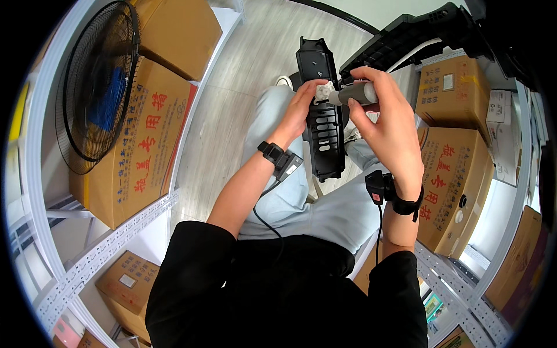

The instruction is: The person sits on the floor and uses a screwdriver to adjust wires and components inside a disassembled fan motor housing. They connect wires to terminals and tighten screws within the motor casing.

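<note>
Black shirt [290,290] nearest, and the right hand [391,124] has a grey tool [357,94] pinched in its grip!
Steady and square to the white piece [324,91] should work best; left hand [297,111] at it, grip impossible to tell. Tool points left, long axis crosswise, over a black frame [324,117] running near to far.

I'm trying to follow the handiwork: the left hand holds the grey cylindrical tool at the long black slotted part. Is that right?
Not quite: the right hand, not the left hand, holds the grey cylindrical tool at the long black slotted part, as the head view shows. The left hand is at the white piece.
</note>
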{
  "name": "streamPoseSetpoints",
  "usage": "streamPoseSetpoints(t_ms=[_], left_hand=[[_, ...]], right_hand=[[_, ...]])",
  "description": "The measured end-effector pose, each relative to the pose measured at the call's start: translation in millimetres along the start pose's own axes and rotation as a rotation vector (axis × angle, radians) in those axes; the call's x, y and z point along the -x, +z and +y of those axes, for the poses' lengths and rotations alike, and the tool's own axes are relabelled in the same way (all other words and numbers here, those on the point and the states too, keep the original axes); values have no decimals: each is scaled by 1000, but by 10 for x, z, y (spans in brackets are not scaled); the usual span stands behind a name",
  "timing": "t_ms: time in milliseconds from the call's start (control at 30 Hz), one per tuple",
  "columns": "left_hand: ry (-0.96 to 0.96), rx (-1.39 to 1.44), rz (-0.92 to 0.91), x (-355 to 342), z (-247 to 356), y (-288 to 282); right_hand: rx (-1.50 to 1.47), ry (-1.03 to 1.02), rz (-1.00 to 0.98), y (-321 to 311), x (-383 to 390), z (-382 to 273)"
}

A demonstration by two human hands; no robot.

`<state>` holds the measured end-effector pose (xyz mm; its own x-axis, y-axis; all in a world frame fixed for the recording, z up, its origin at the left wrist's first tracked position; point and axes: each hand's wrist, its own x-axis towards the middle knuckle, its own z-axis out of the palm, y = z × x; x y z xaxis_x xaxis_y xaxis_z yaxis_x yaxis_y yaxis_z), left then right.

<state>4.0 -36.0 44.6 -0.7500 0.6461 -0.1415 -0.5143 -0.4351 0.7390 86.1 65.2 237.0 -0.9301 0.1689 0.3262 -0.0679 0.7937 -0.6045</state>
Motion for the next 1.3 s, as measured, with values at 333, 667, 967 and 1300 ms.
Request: streamPoseSetpoints(t_ms=[333, 667, 967, 1300], left_hand=[[5, 6, 5, 1, -16, -19], [8, -12, -8, -20, -68, -65], [-8, -43, 15, -36, -101, -71], [-3, 11, -60, -27, -62, -82]], right_hand=[[119, -26, 72, 19, -46, 63], [325, 25, 48, 44, -67, 65], [527, 76, 9, 35, -53, 122], [296, 28, -52, -67, -24, 42]])
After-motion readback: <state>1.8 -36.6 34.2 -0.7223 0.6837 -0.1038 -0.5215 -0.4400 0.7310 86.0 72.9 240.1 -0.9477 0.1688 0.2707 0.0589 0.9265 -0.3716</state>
